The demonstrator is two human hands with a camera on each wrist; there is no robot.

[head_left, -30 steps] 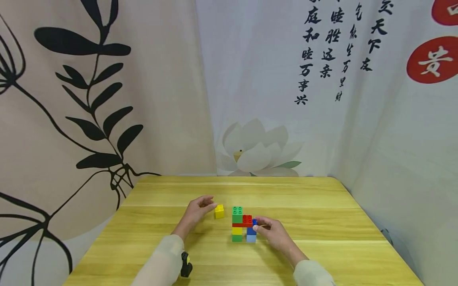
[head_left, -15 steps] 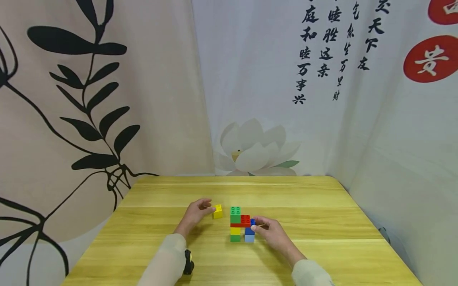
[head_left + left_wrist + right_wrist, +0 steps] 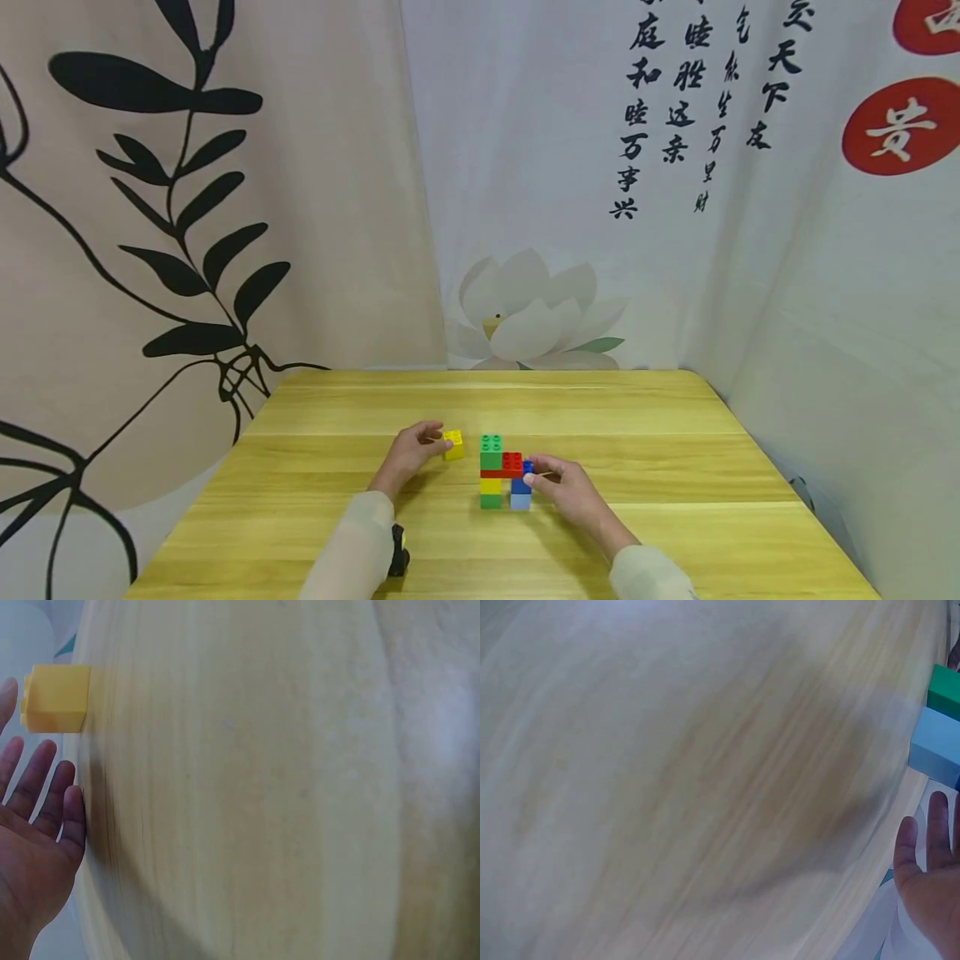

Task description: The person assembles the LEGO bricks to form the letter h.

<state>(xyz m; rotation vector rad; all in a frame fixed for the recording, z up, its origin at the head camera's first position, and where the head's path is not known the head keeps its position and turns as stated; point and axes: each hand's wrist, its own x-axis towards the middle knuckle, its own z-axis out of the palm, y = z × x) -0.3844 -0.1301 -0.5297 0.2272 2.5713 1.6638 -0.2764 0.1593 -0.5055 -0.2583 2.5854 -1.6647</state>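
Observation:
In the head view a small build of toy building blocks stands on the table. Its left column has a green block [image 3: 491, 501] at the bottom, a yellow one [image 3: 491, 485] above, then a red block [image 3: 512, 464] and a green block [image 3: 491, 452] on top. The right column has a light blue block [image 3: 520, 502] under blue. My right hand [image 3: 573, 492] pinches the upper blue block [image 3: 527, 467] between thumb and fingers. Left of the build, my left hand [image 3: 411, 452] is beside a loose yellow block [image 3: 56, 699], fingers spread and not closed round it.
The wooden table [image 3: 630, 417] runs back to a printed curtain [image 3: 360, 208]. A dark device [image 3: 398, 552] is strapped at my left wrist.
My left hand has come down slightly beside the loose yellow block, which stays put. The right hand keeps its hold on the blue block. The head view has shifted a little.

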